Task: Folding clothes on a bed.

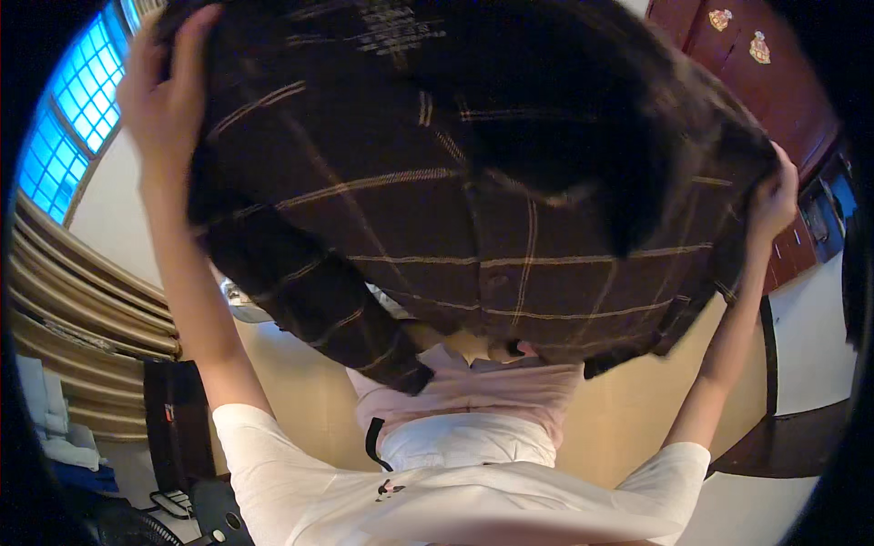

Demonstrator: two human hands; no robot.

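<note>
A dark plaid long-sleeved shirt (pixel 410 218) with thin light lines hangs spread out in front of me, raised high and partly blurred. At the upper left my left hand (pixel 167 89) is at the shirt's edge, its fingers partly hidden behind or in the cloth. My right hand (pixel 775 198) grips the shirt's opposite side at the right. One sleeve dangles toward my waist on the left. The lower edge of the shirt hangs above my pink trousers.
Tan striped curtains (pixel 89 307) and a blue-lit window (pixel 89 89) are at the left. A dark red cabinet (pixel 765 95) stands at the upper right. Folded cloths (pixel 65 423) and a black fan (pixel 136 525) lie at the lower left, beside a dark case (pixel 177 423).
</note>
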